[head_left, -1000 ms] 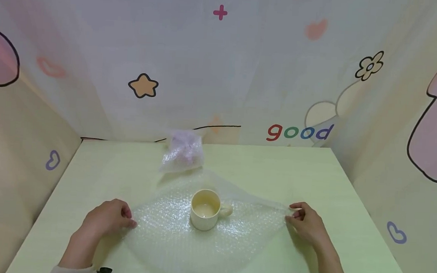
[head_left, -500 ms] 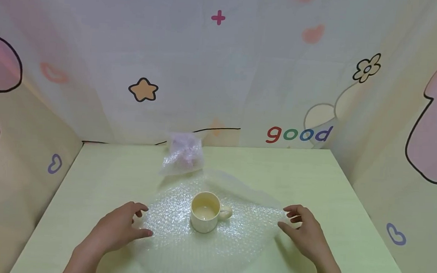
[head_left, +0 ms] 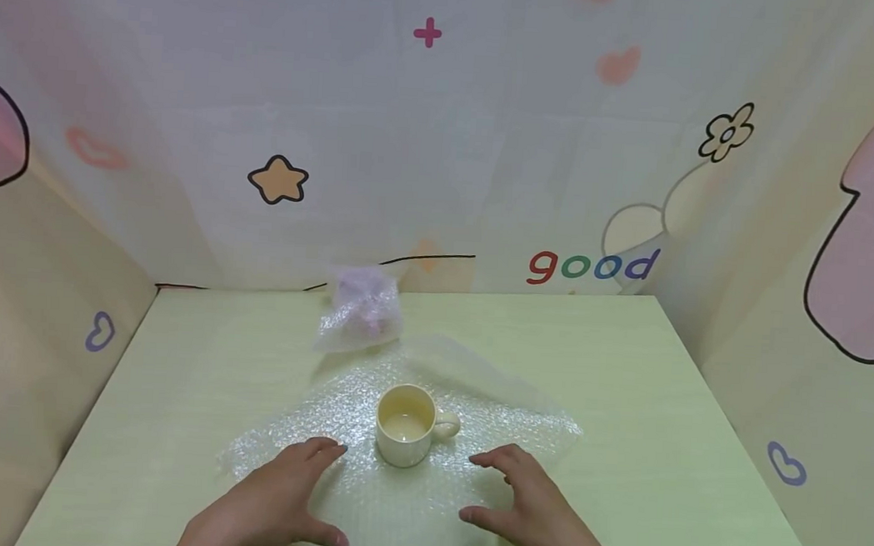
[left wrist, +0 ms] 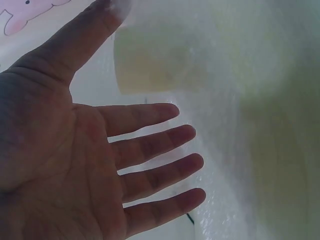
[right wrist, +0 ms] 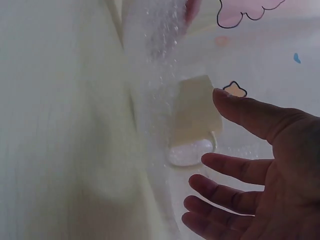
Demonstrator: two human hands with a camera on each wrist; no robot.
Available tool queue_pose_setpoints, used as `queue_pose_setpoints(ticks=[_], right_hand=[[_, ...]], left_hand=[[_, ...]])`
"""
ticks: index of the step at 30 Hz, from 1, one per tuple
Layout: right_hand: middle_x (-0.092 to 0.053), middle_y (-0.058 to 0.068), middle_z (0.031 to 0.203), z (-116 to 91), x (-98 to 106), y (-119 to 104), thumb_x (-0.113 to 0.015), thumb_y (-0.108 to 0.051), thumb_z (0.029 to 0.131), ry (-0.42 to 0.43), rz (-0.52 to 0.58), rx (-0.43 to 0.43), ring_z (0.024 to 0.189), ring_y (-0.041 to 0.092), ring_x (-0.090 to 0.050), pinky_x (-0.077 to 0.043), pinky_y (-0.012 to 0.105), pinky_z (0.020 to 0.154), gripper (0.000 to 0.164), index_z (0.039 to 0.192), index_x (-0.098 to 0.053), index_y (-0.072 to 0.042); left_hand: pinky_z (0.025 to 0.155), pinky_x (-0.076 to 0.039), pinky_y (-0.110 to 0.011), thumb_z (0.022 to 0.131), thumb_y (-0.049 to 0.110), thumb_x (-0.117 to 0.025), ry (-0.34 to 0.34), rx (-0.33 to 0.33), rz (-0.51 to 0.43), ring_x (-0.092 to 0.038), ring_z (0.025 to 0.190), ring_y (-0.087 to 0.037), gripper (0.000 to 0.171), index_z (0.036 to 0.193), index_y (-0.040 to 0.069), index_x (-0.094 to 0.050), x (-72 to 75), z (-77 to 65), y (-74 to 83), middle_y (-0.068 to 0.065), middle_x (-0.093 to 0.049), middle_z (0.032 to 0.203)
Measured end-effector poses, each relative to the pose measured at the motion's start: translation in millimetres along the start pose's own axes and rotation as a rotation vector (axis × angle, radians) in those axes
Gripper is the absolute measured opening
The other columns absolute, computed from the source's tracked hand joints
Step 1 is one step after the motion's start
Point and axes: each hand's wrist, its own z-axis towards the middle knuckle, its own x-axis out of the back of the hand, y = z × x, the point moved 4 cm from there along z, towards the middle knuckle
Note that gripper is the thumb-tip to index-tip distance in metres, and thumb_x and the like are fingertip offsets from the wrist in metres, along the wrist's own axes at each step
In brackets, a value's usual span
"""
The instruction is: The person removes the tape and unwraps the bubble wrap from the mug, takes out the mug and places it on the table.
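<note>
- Mug (head_left: pixel 400 448): standing upright, just beyond and between left hand (head_left: pixel 282 496) and right hand (head_left: pixel 533 509).
- Grip: both spreading wide, holding nothing.
- Bubble wrap (head_left: pixel 403 513): lying beneath; fingertips snagging it could be tipping the mug.

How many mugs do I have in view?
1: the cream mug, upright on the bubble wrap sheet, between and slightly beyond the left hand and right hand. The wrapped bundle farther back could hide another; its contents are unclear.
</note>
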Motion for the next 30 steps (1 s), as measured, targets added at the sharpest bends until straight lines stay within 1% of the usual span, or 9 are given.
queue_pose_setpoints(ticks=[3, 5, 9, 14, 19, 22, 26, 30], right_hand=[[-0.061, -0.008, 0.127, 0, -12, -4, -0.082, -0.058, 0.081, -0.048, -0.059, 0.037, 0.121, 0.02, -0.059, -0.053, 0.038, 0.101, 0.067, 0.132, -0.066, -0.018], [-0.061, -0.007, 0.129, 1, -18, -6, -0.083, -0.058, 0.08, -0.078, -0.092, 0.054, 0.122, 0.019, -0.058, -0.052, 0.038, 0.103, 0.07, 0.133, -0.066, -0.017], [-0.06, -0.004, 0.132, 2, -24, -8, -0.084, -0.061, 0.077, -0.134, -0.124, 0.061, 0.125, 0.022, -0.056, -0.052, 0.041, 0.104, 0.077, 0.136, -0.065, -0.016], [-0.06, -0.002, 0.133, 3, -29, -9, -0.086, -0.059, 0.076, -0.162, -0.171, 0.08, 0.125, 0.023, -0.055, -0.051, 0.042, 0.105, 0.079, 0.138, -0.064, -0.016], [-0.061, 0.0, 0.133, 5, -35, -10, -0.089, -0.057, 0.073, -0.161, -0.241, 0.117, 0.125, 0.025, -0.054, -0.05, 0.046, 0.105, 0.081, 0.138, -0.064, -0.016], [-0.059, 0.001, 0.133, 6, -39, -12, -0.09, -0.057, 0.07, -0.158, -0.276, 0.119, 0.124, 0.025, -0.054, -0.051, 0.048, 0.102, 0.085, 0.138, -0.063, -0.015], [-0.057, 0.003, 0.135, 6, -45, -14, -0.092, -0.059, 0.066, -0.177, -0.342, 0.103, 0.123, 0.027, -0.053, -0.052, 0.051, 0.099, 0.091, 0.14, -0.062, -0.016], [-0.055, 0.005, 0.136, 6, -49, -16, -0.092, -0.062, 0.063, -0.195, -0.42, 0.099, 0.124, 0.029, -0.052, -0.053, 0.054, 0.098, 0.098, 0.143, -0.06, -0.017]], left_hand=[[0.109, -0.045, -0.063, 0.061, 0.062, -0.093, -0.006, -0.027, 0.017, -0.044, 0.144, -0.042, 0.115, 0.152, 0.006, -0.049, -6.7, 0.8, 2.6, -0.016, -0.046, 0.158], [0.11, -0.045, -0.062, 0.059, 0.063, -0.093, -0.001, -0.045, 0.039, -0.044, 0.145, -0.042, 0.117, 0.152, 0.007, -0.049, -11.0, 1.0, 3.4, -0.016, -0.045, 0.159], [0.114, -0.042, -0.062, 0.056, 0.062, -0.095, 0.004, -0.092, 0.08, -0.043, 0.145, -0.043, 0.12, 0.151, 0.005, -0.049, -17.2, 2.1, 6.1, -0.017, -0.045, 0.158], [0.118, -0.037, -0.062, 0.055, 0.058, -0.096, -0.004, -0.118, 0.117, -0.04, 0.148, -0.044, 0.122, 0.153, 0.005, -0.046, -23.1, 3.8, 9.1, -0.019, -0.042, 0.16], [0.119, -0.034, -0.062, 0.055, 0.055, -0.097, -0.022, -0.113, 0.147, -0.037, 0.149, -0.045, 0.122, 0.155, 0.008, -0.044, -30.1, 6.8, 10.5, -0.019, -0.039, 0.163], [0.119, -0.034, -0.065, 0.055, 0.054, -0.097, -0.039, -0.102, 0.162, -0.035, 0.15, -0.047, 0.124, 0.156, 0.009, -0.043, -35.0, 8.6, 10.1, -0.02, -0.036, 0.165], [0.114, -0.033, -0.074, 0.054, 0.06, -0.096, -0.062, -0.064, 0.157, -0.032, 0.151, -0.051, 0.128, 0.158, 0.011, -0.04, -41.2, 10.0, 10.4, -0.02, -0.032, 0.167], [0.109, -0.028, -0.082, 0.051, 0.069, -0.093, -0.08, -0.01, 0.146, -0.027, 0.152, -0.054, 0.133, 0.16, 0.015, -0.038, -47.0, 10.6, 14.2, -0.021, -0.028, 0.169]])
